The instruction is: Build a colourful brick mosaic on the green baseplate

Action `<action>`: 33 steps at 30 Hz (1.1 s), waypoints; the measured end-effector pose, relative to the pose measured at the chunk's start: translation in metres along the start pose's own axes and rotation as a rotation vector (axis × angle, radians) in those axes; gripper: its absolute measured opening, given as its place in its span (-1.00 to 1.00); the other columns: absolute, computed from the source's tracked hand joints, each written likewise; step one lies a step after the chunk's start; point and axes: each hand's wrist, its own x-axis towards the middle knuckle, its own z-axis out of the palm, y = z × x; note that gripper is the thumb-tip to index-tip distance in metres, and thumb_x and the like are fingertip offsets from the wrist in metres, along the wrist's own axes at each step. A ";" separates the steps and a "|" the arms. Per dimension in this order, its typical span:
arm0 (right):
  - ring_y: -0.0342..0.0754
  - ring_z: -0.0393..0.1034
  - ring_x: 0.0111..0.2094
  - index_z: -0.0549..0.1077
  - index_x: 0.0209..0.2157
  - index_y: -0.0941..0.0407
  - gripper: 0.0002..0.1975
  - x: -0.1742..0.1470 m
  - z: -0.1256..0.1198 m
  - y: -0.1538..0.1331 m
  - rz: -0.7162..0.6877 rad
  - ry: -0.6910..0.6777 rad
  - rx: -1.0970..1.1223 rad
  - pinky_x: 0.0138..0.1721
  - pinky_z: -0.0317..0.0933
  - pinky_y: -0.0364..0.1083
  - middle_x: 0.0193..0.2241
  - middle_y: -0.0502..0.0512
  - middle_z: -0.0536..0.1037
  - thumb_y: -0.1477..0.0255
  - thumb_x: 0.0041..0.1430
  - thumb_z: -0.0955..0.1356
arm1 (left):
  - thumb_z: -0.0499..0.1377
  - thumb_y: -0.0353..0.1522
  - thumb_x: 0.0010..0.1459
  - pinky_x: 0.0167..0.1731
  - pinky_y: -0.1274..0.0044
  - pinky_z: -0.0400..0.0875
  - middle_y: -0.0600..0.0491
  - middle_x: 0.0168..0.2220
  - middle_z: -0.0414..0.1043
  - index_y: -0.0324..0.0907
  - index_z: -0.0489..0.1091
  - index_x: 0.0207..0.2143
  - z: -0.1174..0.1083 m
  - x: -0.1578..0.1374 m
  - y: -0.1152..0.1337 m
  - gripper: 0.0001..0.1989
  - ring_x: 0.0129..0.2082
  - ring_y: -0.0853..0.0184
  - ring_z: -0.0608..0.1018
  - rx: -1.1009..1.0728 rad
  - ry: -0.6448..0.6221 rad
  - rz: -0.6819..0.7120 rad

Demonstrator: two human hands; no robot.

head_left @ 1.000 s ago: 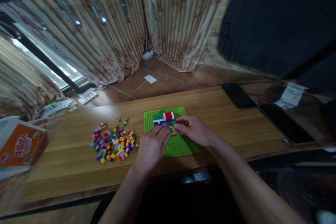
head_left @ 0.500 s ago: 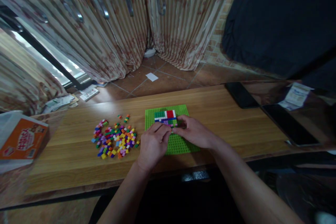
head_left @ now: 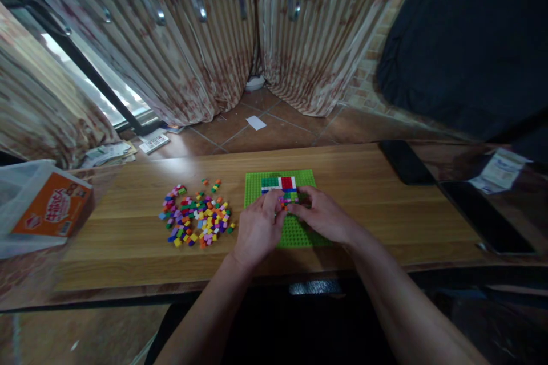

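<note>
A green studded baseplate [head_left: 299, 236] lies on the wooden table, bearing a patch of joined toy bricks [head_left: 287, 182] in green, white, red, blue and pink. Over the patch's lower left, my left hand [head_left: 259, 231] is closed, index finger and thumb pinched at a small orange-red brick [head_left: 283, 204], partly covered by the fingers. My right hand [head_left: 325, 215] rests at the patch's right side, thumb and index finger apart, fingertips close to or touching the bricks. Its other fingers are curled and partly hidden. Loose bricks [head_left: 199, 217] in many colours lie heaped left of the plate.
An orange-labelled clear plastic box [head_left: 51, 205] stands at the table's left end. Two dark phone-like slabs [head_left: 406, 162] lie on the right, with a crumpled paper packet [head_left: 502, 170] beside them. Beyond the table hang striped curtains [head_left: 205, 57] above a tiled floor.
The view has shifted, so the table contents appear further right. My left index finger has moved forward over the brick patch; my right hand stays at the patch's right side.
</note>
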 end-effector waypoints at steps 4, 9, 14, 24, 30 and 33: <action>-0.03 0.44 -0.40 0.39 0.04 0.16 -0.57 -0.001 0.001 -0.005 0.047 0.015 -0.026 -0.39 0.22 -0.07 -0.36 0.10 0.59 0.31 0.15 0.39 | 0.21 -0.49 0.16 -0.31 0.52 0.46 0.11 -0.35 0.51 -0.12 0.29 -0.03 -0.001 0.000 0.002 -0.66 -0.30 0.31 0.60 0.013 -0.023 -0.011; -0.01 0.45 -0.41 0.42 0.00 0.17 -0.62 -0.001 0.002 -0.011 0.062 0.025 -0.054 -0.40 0.23 -0.07 -0.37 0.13 0.60 0.34 0.15 0.38 | 0.19 -0.49 0.17 -0.29 0.52 0.46 0.10 -0.34 0.52 -0.12 0.29 -0.02 -0.002 -0.001 0.003 -0.68 -0.29 0.30 0.60 0.014 -0.027 -0.005; -0.02 0.47 -0.40 0.43 0.00 0.17 -0.62 -0.002 0.001 -0.016 0.092 0.029 -0.058 -0.41 0.24 -0.08 -0.35 0.14 0.61 0.37 0.14 0.39 | 0.19 -0.48 0.18 -0.29 0.52 0.46 0.09 -0.33 0.53 -0.12 0.30 -0.02 -0.003 0.000 0.004 -0.69 -0.29 0.31 0.60 0.019 -0.037 -0.022; 0.00 0.49 -0.39 0.42 0.02 0.19 -0.58 -0.003 0.001 -0.007 0.085 -0.012 -0.033 -0.41 0.27 -0.08 -0.30 0.20 0.62 0.27 0.19 0.38 | 0.19 -0.49 0.16 -0.30 0.52 0.44 0.09 -0.32 0.53 -0.15 0.33 -0.04 -0.012 -0.003 -0.002 -0.69 -0.32 0.33 0.57 -0.106 -0.069 -0.020; -0.03 0.50 -0.46 0.42 0.05 0.20 -0.51 -0.005 -0.012 0.000 0.072 -0.010 0.036 -0.48 0.28 -0.09 -0.36 0.20 0.62 0.15 0.22 0.37 | 0.12 -0.52 0.15 -0.39 0.58 0.36 0.11 -0.40 0.49 -0.17 0.43 -0.31 -0.062 -0.011 -0.043 -0.87 -0.44 0.41 0.51 -0.179 -0.224 -0.068; -0.02 0.51 -0.45 0.45 0.02 0.20 -0.55 -0.002 -0.017 -0.001 0.065 0.029 0.066 -0.45 0.32 -0.08 -0.41 0.15 0.60 0.19 0.21 0.38 | 0.13 -0.51 0.13 -0.37 0.57 0.36 0.07 -0.41 0.51 -0.18 0.45 -0.39 -0.083 -0.016 -0.059 -0.87 -0.43 0.39 0.52 -0.104 -0.312 -0.105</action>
